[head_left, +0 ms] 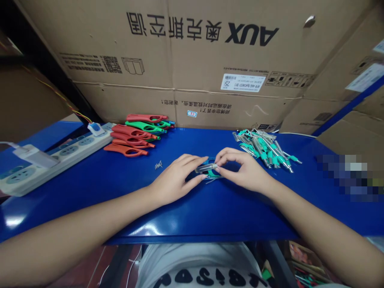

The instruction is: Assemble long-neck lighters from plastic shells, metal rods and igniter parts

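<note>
Both my hands meet over the middle of the blue table (pixel 210 208). My left hand (pixel 175 178) and my right hand (pixel 243 168) pinch a small clear and green part (pixel 208 170) between their fingertips, just above the table top. Under it lies something blue that I cannot make out. A pile of several green and metal parts (pixel 265 148) lies close behind my right hand. A heap of red and green plastic handles (pixel 136 134) lies to the far left of my left hand.
A white power strip (pixel 45 160) with a plugged adapter runs along the table's left edge. Large cardboard boxes (pixel 192 60) wall off the back. A tiny metal bit (pixel 158 164) lies near my left hand.
</note>
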Tool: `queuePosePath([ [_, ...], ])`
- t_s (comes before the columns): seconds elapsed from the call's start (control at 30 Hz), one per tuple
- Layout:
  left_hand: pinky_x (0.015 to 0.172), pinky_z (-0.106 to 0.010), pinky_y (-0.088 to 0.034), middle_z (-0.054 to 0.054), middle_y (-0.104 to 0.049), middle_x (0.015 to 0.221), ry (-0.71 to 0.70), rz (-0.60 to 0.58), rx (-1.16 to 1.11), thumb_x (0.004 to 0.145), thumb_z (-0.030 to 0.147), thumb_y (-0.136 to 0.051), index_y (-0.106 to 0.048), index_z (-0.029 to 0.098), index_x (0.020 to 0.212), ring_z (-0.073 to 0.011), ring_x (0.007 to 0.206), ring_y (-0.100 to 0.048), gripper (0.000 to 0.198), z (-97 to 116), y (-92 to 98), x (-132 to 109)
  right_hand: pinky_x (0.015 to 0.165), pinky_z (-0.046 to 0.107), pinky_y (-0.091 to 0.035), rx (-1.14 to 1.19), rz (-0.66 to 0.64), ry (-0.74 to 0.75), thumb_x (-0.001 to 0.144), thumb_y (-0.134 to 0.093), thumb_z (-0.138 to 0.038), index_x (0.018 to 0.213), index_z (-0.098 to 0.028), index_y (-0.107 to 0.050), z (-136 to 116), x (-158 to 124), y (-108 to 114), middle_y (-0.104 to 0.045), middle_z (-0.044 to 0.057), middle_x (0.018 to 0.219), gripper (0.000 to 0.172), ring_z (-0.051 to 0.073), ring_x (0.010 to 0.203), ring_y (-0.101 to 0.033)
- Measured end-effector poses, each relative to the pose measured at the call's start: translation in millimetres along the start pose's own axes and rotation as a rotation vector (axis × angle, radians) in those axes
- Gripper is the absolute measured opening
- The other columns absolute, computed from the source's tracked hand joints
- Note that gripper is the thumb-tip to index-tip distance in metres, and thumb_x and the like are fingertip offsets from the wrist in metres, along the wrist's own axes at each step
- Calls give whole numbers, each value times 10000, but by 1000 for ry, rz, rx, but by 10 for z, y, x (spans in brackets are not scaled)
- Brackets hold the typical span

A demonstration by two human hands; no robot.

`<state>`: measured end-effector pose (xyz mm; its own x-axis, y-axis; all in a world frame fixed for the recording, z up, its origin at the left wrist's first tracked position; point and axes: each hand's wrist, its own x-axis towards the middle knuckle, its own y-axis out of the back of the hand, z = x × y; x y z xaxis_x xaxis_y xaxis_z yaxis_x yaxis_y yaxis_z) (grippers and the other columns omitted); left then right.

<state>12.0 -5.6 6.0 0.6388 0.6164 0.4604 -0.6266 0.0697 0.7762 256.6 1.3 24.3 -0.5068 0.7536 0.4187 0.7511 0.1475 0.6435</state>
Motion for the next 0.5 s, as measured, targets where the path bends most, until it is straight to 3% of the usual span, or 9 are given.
queuePosePath([
  [0.13,903,-380,-495,-70,-736,1083,-23,-62,-1,1042,291,-497,-673,185,1164,-207,985,-636,239,-7,-2,-3,867,364,-478,-61,-107,102,931,-611,-227,901,-208,-638,-48,-34,-63,-667,69,993,45,188,929,-630],
  [0.27,874,-378,-476,-66,-724,1025,-27,-83,72,1042,307,-491,-679,187,1154,-211,952,-614,249,-2,4,-6,925,401,-393,-288,-196,224,982,-579,-299,987,-210,-639,7,-40,-5,-676,76,1041,108,208,996,-604],
  [0.5,874,-347,-479,-65,-715,1029,-48,-119,8,1039,269,-494,-681,165,1141,-198,933,-605,237,14,8,2,919,382,-372,-390,-239,284,1023,-523,-339,980,-204,-666,36,-32,36,-680,64,1019,201,199,959,-579],
])
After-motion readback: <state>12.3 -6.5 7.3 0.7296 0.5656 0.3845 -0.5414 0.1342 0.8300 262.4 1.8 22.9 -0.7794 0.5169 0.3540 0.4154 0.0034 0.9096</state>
